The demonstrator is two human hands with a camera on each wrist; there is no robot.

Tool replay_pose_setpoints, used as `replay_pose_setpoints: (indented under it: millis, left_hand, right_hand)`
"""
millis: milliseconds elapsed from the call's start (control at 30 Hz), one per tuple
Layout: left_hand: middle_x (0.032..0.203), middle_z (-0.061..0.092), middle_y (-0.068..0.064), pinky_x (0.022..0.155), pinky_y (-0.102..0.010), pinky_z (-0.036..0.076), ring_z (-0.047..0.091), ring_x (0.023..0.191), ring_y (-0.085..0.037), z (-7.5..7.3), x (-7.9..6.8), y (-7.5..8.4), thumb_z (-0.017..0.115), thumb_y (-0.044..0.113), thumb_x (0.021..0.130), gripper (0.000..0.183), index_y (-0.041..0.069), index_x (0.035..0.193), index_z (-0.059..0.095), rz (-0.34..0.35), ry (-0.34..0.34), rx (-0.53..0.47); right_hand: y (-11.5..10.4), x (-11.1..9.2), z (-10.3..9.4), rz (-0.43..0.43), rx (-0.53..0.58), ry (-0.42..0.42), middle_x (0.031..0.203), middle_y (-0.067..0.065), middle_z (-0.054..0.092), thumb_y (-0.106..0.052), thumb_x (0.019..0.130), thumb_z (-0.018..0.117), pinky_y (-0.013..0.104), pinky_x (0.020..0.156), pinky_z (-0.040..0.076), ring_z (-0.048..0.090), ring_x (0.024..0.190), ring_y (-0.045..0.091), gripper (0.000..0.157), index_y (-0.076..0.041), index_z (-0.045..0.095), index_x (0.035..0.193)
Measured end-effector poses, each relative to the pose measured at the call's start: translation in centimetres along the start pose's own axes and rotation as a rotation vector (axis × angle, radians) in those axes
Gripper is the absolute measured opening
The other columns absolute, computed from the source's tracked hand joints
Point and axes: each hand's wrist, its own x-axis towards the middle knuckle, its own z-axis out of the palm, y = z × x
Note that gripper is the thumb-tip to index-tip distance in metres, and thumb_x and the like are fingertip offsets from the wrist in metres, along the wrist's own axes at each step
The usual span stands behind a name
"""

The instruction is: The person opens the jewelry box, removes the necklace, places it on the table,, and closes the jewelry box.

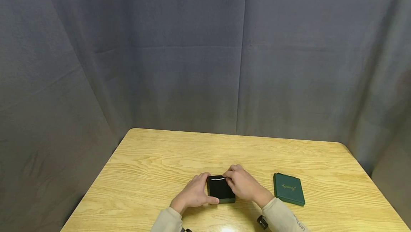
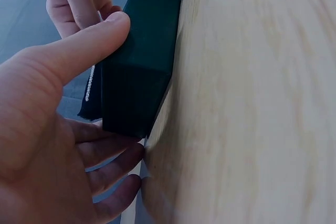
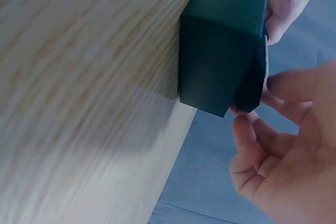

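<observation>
A small dark green jewelry box base sits on the table without its lid. My left hand grips it, thumb on the near wall and fingers around the left and far sides. Inside is a black insert pad, its far edge tilted up above the rim, as the left wrist view shows. A thin silver chain lies across the pad near that edge. At the far right corner my right hand pinches the raised pad edge between thumb and fingers, close to the chain's end. The fingers partly hide that corner.
A green box lid with gold lettering lies to the right of my right forearm. The wooden table ends at grey curtains behind and at both sides.
</observation>
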Motion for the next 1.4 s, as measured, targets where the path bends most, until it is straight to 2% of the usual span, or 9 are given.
replay_pose_setpoints:
  millis: [233, 567, 833, 1100, 1400]
  left_hand:
    - [0.134, 0.047, -0.011, 0.098, -0.05, 0.034, 0.045, 0.117, -0.027, 0.2, -0.2, -0.1, 0.077, 0.053, 0.072, 0.093, 0.004, 0.14, 0.038, 0.005, -0.004, 0.002]
    - [0.126, 0.052, -0.008, 0.093, -0.048, 0.038, 0.048, 0.111, -0.026, 0.2, 0.0, -0.1, 0.079, 0.05, 0.071, 0.086, 0.005, 0.135, 0.043, 0.009, 0.008, -0.004]
    - [0.137, 0.045, -0.015, 0.097, -0.051, 0.036, 0.044, 0.121, -0.033, 0.0, 0.0, 0.2, 0.079, 0.048, 0.072, 0.092, 0.002, 0.14, 0.039, 0.004, 0.011, -0.003]
    - [0.139, 0.043, -0.014, 0.098, -0.05, 0.036, 0.042, 0.124, -0.032, -0.1, 0.1, 0.5, 0.077, 0.05, 0.073, 0.092, 0.002, 0.141, 0.037, 0.007, 0.003, 0.024]
    - [0.145, 0.035, -0.018, 0.105, -0.052, 0.026, 0.031, 0.133, -0.035, -0.2, -0.2, 1.0, 0.074, 0.049, 0.077, 0.096, 0.0, 0.146, 0.029, 0.008, -0.034, 0.045]
  right_hand:
    - [-0.1, -0.1, 0.0, -0.039, 0.004, 0.015, 0.091, 0.002, 0.065, -0.002, 0.091, 0.058, 0.03, 0.07, 0.049, 0.055, 0.081, 0.015, 0.016, -0.005, 0.07, 0.101]
    - [-0.1, -0.3, 0.0, 0.003, 0.039, -0.032, 0.095, 0.002, 0.065, -0.006, 0.09, 0.061, 0.032, 0.069, 0.048, 0.055, 0.084, 0.016, 0.017, -0.01, 0.064, 0.106]
    - [0.0, -0.1, -0.1, 0.007, 0.04, -0.027, 0.097, 0.003, 0.065, -0.008, 0.089, 0.063, 0.033, 0.071, 0.048, 0.055, 0.084, 0.016, 0.018, -0.009, 0.065, 0.107]
    - [-0.1, -0.1, -0.4, -0.01, 0.054, -0.02, 0.099, 0.005, 0.066, -0.006, 0.088, 0.064, 0.034, 0.073, 0.049, 0.058, 0.087, 0.018, 0.018, -0.007, 0.065, 0.106]
    - [0.1, -0.5, -0.4, 0.007, 0.066, -0.019, 0.103, 0.004, 0.066, -0.007, 0.089, 0.063, 0.036, 0.076, 0.049, 0.059, 0.091, 0.019, 0.018, -0.008, 0.065, 0.107]
